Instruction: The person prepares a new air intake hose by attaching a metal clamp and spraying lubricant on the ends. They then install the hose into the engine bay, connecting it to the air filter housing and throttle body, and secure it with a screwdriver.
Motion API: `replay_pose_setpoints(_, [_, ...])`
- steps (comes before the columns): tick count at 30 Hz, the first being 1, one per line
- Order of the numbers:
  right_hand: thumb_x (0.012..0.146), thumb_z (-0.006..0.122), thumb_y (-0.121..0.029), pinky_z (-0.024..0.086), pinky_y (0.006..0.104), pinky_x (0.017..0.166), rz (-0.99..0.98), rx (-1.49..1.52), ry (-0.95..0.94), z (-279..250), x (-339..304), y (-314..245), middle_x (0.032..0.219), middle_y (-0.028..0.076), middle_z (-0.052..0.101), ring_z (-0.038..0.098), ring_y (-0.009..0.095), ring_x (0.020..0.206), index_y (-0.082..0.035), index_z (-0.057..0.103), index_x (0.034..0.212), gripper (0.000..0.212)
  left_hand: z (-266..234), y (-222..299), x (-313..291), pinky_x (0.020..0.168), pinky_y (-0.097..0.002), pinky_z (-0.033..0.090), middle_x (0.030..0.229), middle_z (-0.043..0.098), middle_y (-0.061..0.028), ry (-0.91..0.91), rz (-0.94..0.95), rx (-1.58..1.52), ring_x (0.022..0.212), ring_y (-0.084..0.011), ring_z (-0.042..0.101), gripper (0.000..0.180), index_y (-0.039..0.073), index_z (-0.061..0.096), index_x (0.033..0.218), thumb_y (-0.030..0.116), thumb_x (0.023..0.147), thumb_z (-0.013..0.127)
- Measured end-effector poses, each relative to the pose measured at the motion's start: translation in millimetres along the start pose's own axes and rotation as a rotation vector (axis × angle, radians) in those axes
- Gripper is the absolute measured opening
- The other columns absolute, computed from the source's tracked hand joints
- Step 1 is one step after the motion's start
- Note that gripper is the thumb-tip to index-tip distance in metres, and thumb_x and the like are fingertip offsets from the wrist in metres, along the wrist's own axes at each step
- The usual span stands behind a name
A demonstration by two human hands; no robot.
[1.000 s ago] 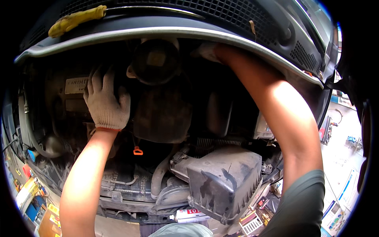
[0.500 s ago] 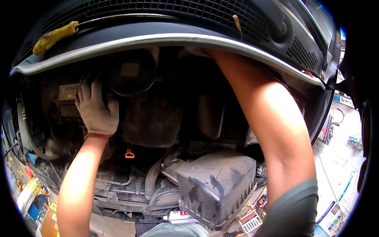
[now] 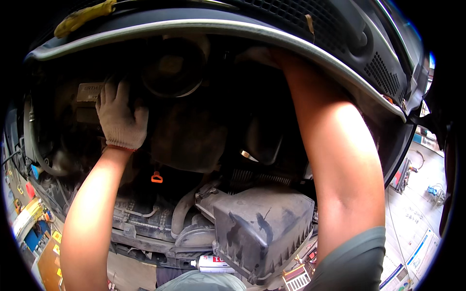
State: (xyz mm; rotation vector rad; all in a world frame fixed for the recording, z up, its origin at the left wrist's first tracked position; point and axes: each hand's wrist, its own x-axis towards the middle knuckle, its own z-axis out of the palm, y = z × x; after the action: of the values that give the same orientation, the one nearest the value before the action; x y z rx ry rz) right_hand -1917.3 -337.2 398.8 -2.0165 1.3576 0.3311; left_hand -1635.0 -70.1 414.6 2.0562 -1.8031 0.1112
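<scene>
My left hand [image 3: 121, 116], in a pale knitted work glove with a red cuff edge, lies with fingers stretched out on the dark engine cover beside a metallic name plate [image 3: 89, 92]. Just beyond its thumb side is a round dark canister-like part [image 3: 171, 72]. My right arm reaches deep under the edge of the windscreen cowl [image 3: 213, 26]. Of my right hand [image 3: 256, 56] only a dim, pale gloved part shows in shadow; its fingers, and whatever they touch, are hidden. An orange dipstick handle [image 3: 156, 177] stands out below the engine cover.
A dusty black air filter housing [image 3: 262, 218] sits near me, between my arms. Behind it lies a white spray can [image 3: 213, 263]. On the cowl rests a yellow-handled screwdriver [image 3: 82, 19]. Tools and papers [image 3: 412, 262] lie on the floor at the right.
The view has shifted and tilted, so the cowl sits higher in the picture. My left hand stays on the engine cover, and my right arm remains under the cowl.
</scene>
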Motion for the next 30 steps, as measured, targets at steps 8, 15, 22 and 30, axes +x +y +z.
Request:
replay_pose_setpoints(8, [0.093,0.088,-0.04,0.045,0.0512,0.125,-0.008,-0.037,-0.005,-6.5,-2.3,-6.2,0.159,0.022,0.063,0.056,0.036,0.15,-0.004,0.065,0.155,0.075,-3.4,1.9,2.3,0.111,-0.061,0.046,0.142,0.059,-0.0298,0.043,0.025,0.012,0.131,-0.0548,0.056,0.061,0.002,0.061,0.146,0.028,0.09,0.063])
replay_pose_setpoints(15, [0.093,0.088,-0.04,0.046,0.0512,0.125,-0.01,-0.035,0.006,-3.7,2.9,-9.3,0.158,0.022,0.064,0.057,0.036,0.15,-0.004,0.065,0.155,0.075,-1.6,3.9,3.3,0.118,-0.0589,0.044,0.152,0.059,-0.0273,0.027,0.003,0.001,0.138,-0.0525,0.056,0.065,0.005,0.06,0.153,0.028,0.093,0.06])
replay_pose_setpoints(22, [0.093,0.088,-0.039,0.046,0.0512,0.124,-0.018,-0.036,0.009,-2.1,6.6,-9.2,0.157,0.022,0.064,0.057,0.036,0.149,-0.004,0.065,0.154,0.074,-2.5,1.3,3.0,0.121,-0.059,0.042,0.157,0.057,-0.0244,0.057,0.034,-0.002,0.144,-0.0494,0.054,0.067,0.008,0.059,0.156,0.028,0.091,0.062])
replay_pose_setpoints(30, [0.093,0.088,-0.039,0.046,0.0512,0.124,-0.017,-0.035,0.022,-2.0,8.7,-9.8,0.157,0.022,0.065,0.058,0.036,0.148,-0.005,0.065,0.154,0.073,-0.9,2.7,4.0,0.123,-0.0597,0.041,0.156,0.058,-0.0215,0.052,0.035,-0.019,0.146,-0.0465,0.054,0.068,0.012,0.06,0.157,0.027,0.091,0.063])
